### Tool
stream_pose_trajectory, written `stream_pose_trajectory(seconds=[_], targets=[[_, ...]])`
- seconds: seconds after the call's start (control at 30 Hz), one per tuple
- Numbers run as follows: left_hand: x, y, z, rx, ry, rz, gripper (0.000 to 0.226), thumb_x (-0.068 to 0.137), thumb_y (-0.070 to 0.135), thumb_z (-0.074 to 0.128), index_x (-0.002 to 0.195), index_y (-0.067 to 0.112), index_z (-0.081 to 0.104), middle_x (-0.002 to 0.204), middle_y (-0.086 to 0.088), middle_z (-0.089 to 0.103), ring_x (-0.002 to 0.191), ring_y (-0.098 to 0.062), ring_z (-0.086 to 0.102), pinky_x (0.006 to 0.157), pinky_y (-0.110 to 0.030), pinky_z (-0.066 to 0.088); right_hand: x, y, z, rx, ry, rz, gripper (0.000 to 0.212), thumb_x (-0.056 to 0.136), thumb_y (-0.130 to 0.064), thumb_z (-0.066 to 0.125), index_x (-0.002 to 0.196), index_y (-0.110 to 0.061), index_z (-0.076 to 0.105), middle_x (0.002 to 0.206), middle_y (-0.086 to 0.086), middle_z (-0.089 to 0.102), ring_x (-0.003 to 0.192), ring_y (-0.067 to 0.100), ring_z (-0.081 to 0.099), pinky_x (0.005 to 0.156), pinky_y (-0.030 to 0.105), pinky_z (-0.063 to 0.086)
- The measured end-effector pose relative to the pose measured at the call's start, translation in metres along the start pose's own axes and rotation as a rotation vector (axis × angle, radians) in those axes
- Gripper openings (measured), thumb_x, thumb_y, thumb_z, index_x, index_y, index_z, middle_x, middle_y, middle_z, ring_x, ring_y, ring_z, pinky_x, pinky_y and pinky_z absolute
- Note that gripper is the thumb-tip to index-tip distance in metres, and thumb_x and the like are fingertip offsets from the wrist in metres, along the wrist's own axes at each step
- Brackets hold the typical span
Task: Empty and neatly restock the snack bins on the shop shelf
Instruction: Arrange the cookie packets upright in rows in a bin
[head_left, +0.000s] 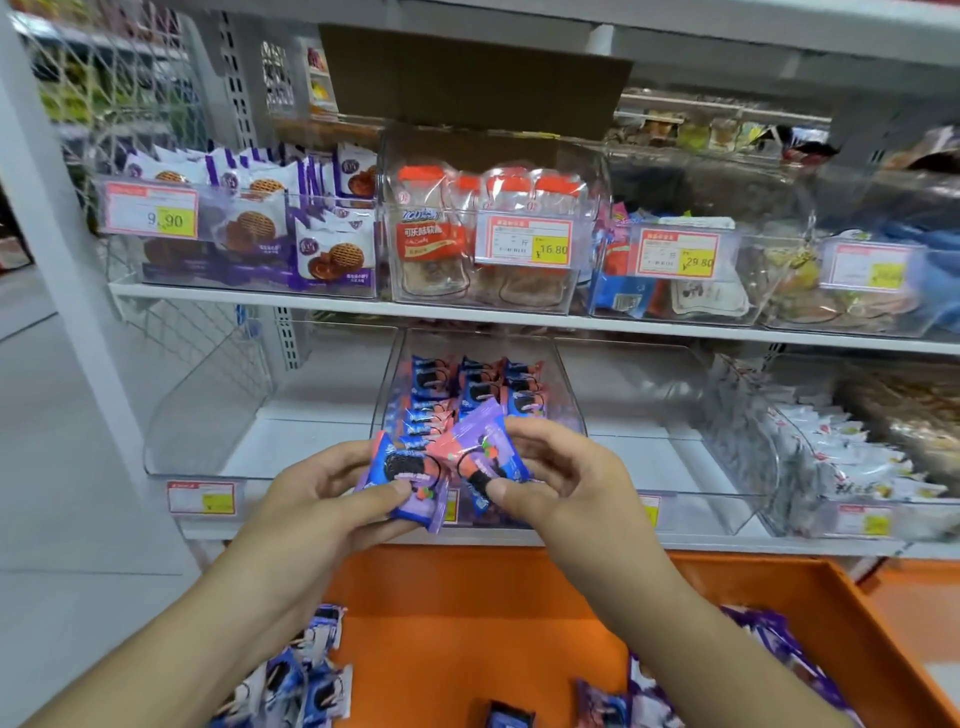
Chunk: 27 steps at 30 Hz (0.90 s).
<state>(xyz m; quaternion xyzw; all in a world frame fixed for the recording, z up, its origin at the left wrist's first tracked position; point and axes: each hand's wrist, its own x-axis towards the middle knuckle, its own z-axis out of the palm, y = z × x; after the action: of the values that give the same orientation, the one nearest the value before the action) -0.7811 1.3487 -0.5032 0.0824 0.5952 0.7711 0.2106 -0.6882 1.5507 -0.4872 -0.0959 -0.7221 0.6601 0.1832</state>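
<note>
Head view is showing loose packets lying in the orange plastic tray (519, 597) nearest; above it, left hand (332, 499) and right hand (561, 478) are each pinching a light, crinkly purple-blue foil cookie packet (410, 480) by its edges before the clear plastic shelf bin (400, 364), half-filled.

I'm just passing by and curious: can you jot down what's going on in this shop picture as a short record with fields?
place: shop shelf with clear plastic bins
left hand: holds a blue and purple cookie packet
right hand: holds a pink and purple cookie packet
bin in front: rows of like packets standing at the back
bins either side: the left bin and the right bin look empty
below: orange tray with loose packets
upper shelf: price tags 9.90, 16.80, 29.80
</note>
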Motion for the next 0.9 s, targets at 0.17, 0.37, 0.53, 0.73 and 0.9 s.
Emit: stream_pose_trajectory(seconds=[0.17, 0.37, 0.53, 0.73, 0.9], targets=[[0.003, 0.001, 0.0, 0.035, -0.001, 0.009, 0.031, 0.09, -0.006, 0.069, 0.119, 0.003, 0.07, 0.111, -0.017, 0.077, 0.1, -0.032, 0.077, 0.082, -0.038, 0.064, 0.005, 0.001, 0.003, 0.26, -0.056, 0.095, 0.048, 0.094, 0.007, 0.068, 0.127, -0.027, 0.071, 0.087, 0.009, 0.058, 0.085, 0.027, 0.076, 0.077, 0.037, 0.062], [0.009, 0.001, -0.004, 0.048, -0.039, 0.0, 0.031, 0.087, 0.0, 0.075, 0.118, 0.007, 0.071, 0.113, -0.015, 0.076, 0.102, -0.03, 0.077, 0.08, -0.036, 0.065, 0.015, 0.01, 0.009, 0.319, -0.139, 0.134, 0.055, 0.095, 0.012, 0.06, 0.13, -0.028, 0.073, 0.101, 0.017, 0.054, 0.094, 0.04, 0.069, 0.076, 0.036, 0.059], [0.012, -0.003, -0.004, 0.081, -0.044, -0.021, 0.032, 0.083, 0.004, 0.081, 0.113, 0.011, 0.074, 0.112, -0.012, 0.076, 0.099, -0.032, 0.077, 0.084, -0.044, 0.065, 0.01, 0.004, 0.014, -0.011, -0.204, 0.052, 0.073, 0.094, 0.003, 0.067, 0.135, -0.057, 0.061, 0.121, 0.021, 0.049, 0.078, 0.038, 0.051, 0.078, 0.051, 0.056], [0.012, 0.002, -0.012, 0.189, 0.003, 0.027, 0.03, 0.082, 0.004, 0.083, 0.108, 0.019, 0.077, 0.107, -0.005, 0.078, 0.099, -0.023, 0.077, 0.084, -0.042, 0.064, 0.01, 0.01, 0.01, -0.166, -0.178, 0.045, 0.037, 0.088, 0.002, 0.074, 0.102, -0.032, 0.069, 0.088, 0.019, 0.064, 0.067, 0.029, 0.054, 0.062, 0.038, 0.045], [0.026, 0.01, -0.026, 0.371, 0.144, 0.104, 0.038, 0.077, 0.011, 0.089, 0.09, 0.045, 0.077, 0.096, 0.013, 0.079, 0.097, -0.011, 0.073, 0.097, -0.039, 0.054, 0.013, 0.019, 0.005, -0.077, -0.088, 0.088, 0.054, 0.084, 0.01, 0.073, 0.113, -0.035, 0.066, 0.109, 0.015, 0.068, 0.087, 0.025, 0.072, 0.076, 0.032, 0.06]])
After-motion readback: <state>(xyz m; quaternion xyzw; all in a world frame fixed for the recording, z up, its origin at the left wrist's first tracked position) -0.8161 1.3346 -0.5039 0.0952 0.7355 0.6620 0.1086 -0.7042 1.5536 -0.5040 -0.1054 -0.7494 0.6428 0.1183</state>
